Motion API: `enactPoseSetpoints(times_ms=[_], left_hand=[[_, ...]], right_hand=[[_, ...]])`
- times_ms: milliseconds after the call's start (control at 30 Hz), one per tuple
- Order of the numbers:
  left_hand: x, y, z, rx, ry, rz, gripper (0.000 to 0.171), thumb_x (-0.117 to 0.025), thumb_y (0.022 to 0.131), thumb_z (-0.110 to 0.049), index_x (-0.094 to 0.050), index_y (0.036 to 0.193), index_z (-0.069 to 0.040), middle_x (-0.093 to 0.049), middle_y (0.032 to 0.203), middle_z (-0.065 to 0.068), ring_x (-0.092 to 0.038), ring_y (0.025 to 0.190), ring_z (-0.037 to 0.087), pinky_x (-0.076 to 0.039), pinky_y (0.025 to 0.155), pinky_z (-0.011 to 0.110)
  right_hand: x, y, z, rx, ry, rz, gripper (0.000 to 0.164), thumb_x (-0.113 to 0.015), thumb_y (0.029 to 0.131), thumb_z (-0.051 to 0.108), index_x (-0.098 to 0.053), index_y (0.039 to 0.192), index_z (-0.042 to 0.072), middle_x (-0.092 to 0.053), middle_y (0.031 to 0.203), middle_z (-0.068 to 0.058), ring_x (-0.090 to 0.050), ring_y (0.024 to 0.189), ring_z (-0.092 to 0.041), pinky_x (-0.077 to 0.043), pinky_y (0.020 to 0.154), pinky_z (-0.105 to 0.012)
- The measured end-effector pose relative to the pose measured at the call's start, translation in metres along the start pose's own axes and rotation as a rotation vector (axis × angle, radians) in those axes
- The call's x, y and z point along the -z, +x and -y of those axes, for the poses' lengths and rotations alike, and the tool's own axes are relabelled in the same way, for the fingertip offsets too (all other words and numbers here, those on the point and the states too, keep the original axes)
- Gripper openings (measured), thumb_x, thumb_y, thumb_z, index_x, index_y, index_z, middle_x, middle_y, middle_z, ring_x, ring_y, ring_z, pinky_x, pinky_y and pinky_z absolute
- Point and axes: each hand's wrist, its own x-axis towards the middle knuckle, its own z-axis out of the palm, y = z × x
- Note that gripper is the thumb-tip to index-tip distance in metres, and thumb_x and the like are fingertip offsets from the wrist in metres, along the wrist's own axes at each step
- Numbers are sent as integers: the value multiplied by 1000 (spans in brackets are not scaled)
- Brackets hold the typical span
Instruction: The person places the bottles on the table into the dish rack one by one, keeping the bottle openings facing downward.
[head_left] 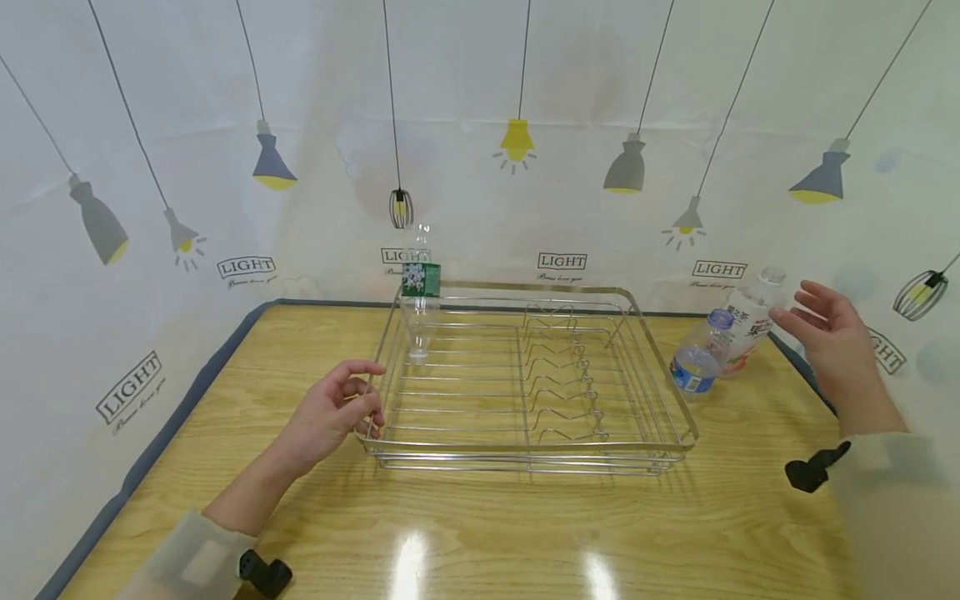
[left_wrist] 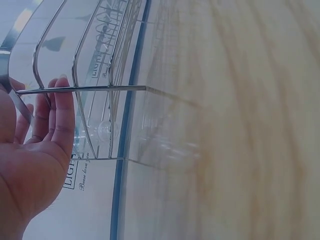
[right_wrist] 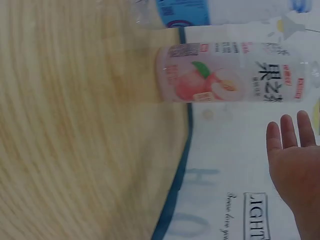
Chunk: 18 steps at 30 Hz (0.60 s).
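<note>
A wire dish rack (head_left: 525, 448) sits on the table. My left hand (head_left: 330, 417) holds its left side near the front corner; in the left wrist view that hand (left_wrist: 40, 140) has its fingers around the wires. A clear bottle with a green label (head_left: 422, 280) stands upright in the rack's left part. To the right of the rack stand a small bottle with a blue label (head_left: 693, 371) and, behind it, a peach drink bottle (right_wrist: 215, 75). My right hand (head_left: 832, 337), fingers loosely extended and holding nothing, is beside the peach drink bottle's upper part.
The wood-grain table (head_left: 480, 533) has a blue edge band (head_left: 161, 433) at its left and back. Behind it hangs a pale sheet (head_left: 465, 67) printed with lamps. Bent wire dividers (head_left: 562, 387) run along the rack's right half.
</note>
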Motion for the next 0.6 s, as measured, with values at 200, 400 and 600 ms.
enactPoseSetpoints(times_ms=[200,400,600], left_hand=[[0,0,0,2,-11,-2,47,-61,111,-8,-43,153,7,-65,99,11,-72,86,18,-69,75,40],[1,-1,1,0,-16,-5,48,-62,111,-8,-43,152,7,-65,99,11,-72,86,19,-69,75,39],[0,0,3,-16,-27,2,47,-61,112,-8,-42,152,7,-65,99,8,-72,86,18,-69,74,39]], right_hand=[[-9,11,-20,6,-58,70,89,-65,108,49,-9,176,40,-9,186,-6,-20,171,-35,-27,138,-49],[-20,15,-21,-9,-58,79,95,-67,108,47,-2,177,37,-8,185,-16,-22,168,-41,-30,137,-53],[-25,19,-27,-16,-89,74,95,-67,107,48,-4,177,34,-16,183,-19,-35,159,-35,-47,120,-28]])
